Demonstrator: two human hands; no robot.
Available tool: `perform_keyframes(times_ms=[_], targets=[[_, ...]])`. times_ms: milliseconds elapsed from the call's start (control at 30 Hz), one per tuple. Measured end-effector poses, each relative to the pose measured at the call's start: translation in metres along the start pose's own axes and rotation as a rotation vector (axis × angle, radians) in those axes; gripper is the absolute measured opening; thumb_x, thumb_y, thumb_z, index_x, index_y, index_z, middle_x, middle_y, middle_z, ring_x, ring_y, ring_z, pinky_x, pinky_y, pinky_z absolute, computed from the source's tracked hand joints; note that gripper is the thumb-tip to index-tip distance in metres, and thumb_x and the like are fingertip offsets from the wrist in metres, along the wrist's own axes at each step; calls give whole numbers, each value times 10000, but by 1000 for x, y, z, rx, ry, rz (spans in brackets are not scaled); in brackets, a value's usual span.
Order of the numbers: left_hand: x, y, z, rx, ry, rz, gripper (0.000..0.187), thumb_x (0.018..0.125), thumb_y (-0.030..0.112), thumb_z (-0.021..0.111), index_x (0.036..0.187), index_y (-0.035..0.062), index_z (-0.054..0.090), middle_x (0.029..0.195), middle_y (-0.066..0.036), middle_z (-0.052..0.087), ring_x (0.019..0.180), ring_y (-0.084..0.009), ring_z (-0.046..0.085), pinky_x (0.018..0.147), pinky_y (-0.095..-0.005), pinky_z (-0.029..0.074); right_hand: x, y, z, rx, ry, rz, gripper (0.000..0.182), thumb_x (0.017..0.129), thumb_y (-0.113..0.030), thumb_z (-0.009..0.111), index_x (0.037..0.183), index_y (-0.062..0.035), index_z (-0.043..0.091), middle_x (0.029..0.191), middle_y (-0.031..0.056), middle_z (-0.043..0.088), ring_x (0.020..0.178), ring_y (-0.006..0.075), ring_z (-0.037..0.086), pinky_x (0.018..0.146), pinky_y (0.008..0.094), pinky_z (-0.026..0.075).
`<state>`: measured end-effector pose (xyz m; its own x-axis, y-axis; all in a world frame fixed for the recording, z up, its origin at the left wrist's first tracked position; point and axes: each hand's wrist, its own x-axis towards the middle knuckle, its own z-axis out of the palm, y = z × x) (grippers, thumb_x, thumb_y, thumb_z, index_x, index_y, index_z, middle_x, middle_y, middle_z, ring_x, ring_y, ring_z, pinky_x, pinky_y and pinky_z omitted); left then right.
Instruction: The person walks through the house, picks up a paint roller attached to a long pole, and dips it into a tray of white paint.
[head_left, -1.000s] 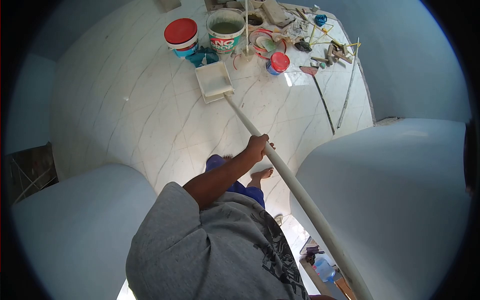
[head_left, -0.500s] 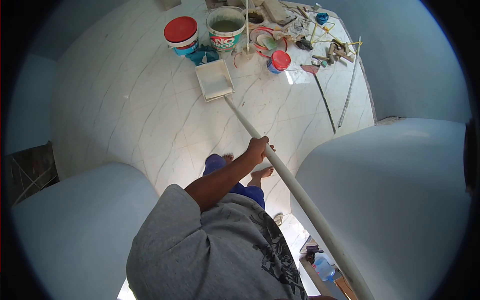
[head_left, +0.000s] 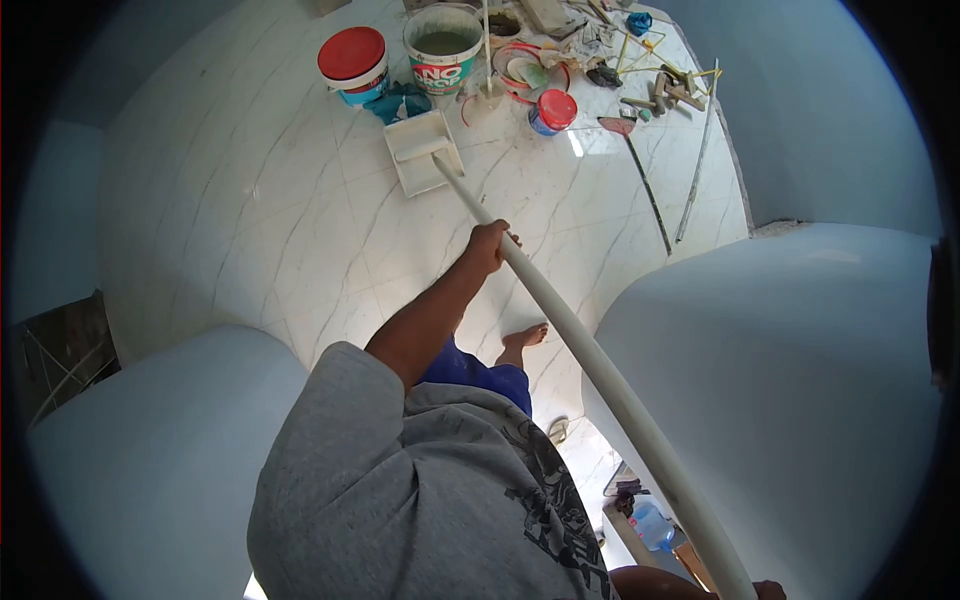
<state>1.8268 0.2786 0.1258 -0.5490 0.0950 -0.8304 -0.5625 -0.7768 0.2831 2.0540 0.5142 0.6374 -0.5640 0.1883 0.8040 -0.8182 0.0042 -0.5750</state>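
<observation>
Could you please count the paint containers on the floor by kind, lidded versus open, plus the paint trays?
Containers with red lids: 2, a bucket and a small tub
Open buckets: 1, the open bucket with greenish paint
Paint trays: 1, the white tray where the long pole ends
Total: 4

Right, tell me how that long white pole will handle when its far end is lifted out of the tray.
The pole looks straight under the left hand, so probably stiff. Its length suggests tip-heavy swing. The tray looks shallow and may slide.
</observation>
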Motion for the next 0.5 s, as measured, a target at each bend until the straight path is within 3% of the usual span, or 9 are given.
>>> perform_keyframes(times_ms=[67, 267, 367, 433, 500], targets=[[-2, 7, 3, 33, 23, 55, 243, 761, 65, 502, 908, -100, 402, 736, -189, 523, 599, -271, 575, 525, -365, 528, -6, 0, 1, -107, 41, 8, 285, 822, -171, 459, 1064, -26, 495, 550, 23, 502, 405, 98, 461, 404, 241, 440], [-28, -23, 3, 45, 69, 3, 220, 753, 64, 498, 881, -91, 408, 726, -198, 526, 604, -278, 582, 520, -354, 530, 0, -25, -22, 80, 8, 88, 89, 820, -173, 426, 821, -91, 461, 546, -30, 515, 390, 61, 457, 363, 214, 392], [-22, -27, -7, 23, 17, -57, 212, 755, 60, 495, 878, -92, 412, 735, -197, 526, 607, -280, 582, 508, -346, 522, -8, -21, -19, 132, -42, 128, 133, 818, -174, 410, 700, -124, 444, 544, -56, 521, 382, 42, 455, 343, 201, 367], [-1, -6, -9, 68, -17, 20, 189, 756, 55, 491, 857, -88, 419, 726, -191, 526, 589, -277, 577, 515, -340, 514, -16, -23, -22, 137, -79, 173, 204, 818, -174, 399, 619, -146, 432, 542, -73, 525, 377, 29, 454, 329, 192, 351], [3, 12, 4, 47, 30, 68, 191, 757, 57, 489, 860, -86, 416, 722, -187, 526, 586, -274, 573, 519, -332, 509, -21, -30, -26, 152, 49, 144, 203, 817, -172, 393, 618, -149, 425, 506, -84, 476, 349, 31, 416, 315, 193, 333]])
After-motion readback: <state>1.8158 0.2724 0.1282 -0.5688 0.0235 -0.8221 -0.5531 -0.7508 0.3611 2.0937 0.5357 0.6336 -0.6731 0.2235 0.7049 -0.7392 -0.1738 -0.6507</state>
